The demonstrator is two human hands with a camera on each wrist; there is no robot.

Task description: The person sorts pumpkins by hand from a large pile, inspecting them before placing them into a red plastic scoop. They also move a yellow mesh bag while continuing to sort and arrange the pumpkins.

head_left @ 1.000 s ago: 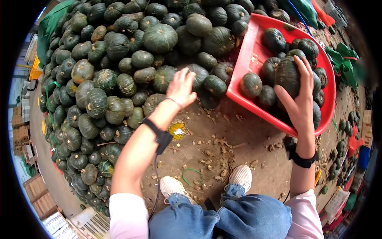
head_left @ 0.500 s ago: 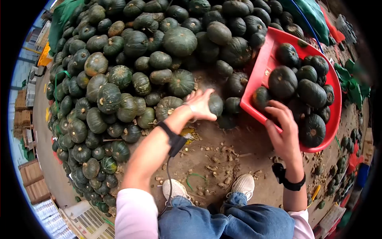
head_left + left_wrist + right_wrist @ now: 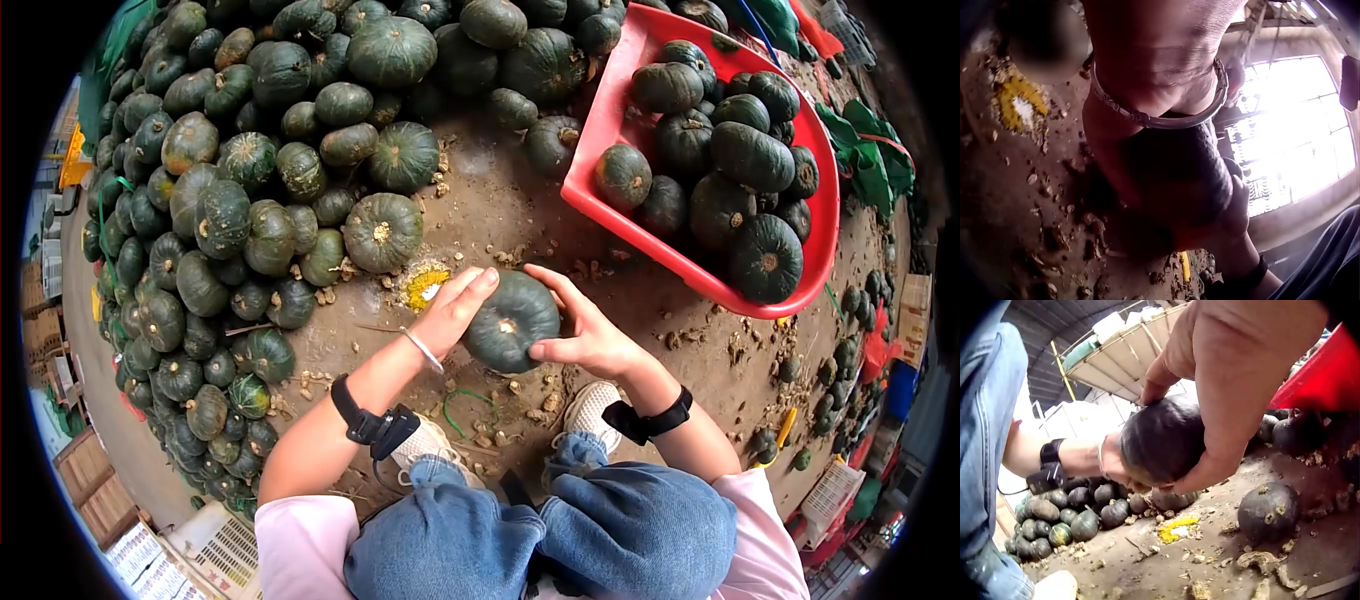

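Nearest, two knees in blue denim (image 3: 640, 530) are being seen above a pair of pale, textured shoes (image 3: 592, 413), which are being planted on the brown, debris-strewn floor (image 3: 690, 345). Just ahead of the shoes, a round, dark-green squash (image 3: 512, 322) with a tan stem scar is being held above the floor — gripped from both sides. Its left side is being clasped by the left hand (image 3: 450, 312), above a silver-coloured bangle (image 3: 423, 350); its right side is being grasped by the right hand (image 3: 595, 338), whose thumb is being laid along the near side. Slightly farther, a yellow-and-white smear (image 3: 427, 287) is being shown on the floor. Toward the floor's left edge, a broad pile of dark-green squashes (image 3: 222, 220) is being supported. At the far right, more squashes are being contained in a red plastic tub (image 3: 618, 110) — one mottled squash (image 3: 623, 177) being lodged by its near-left corner, one large ribbed squash (image 3: 767, 258) beside its near edge.
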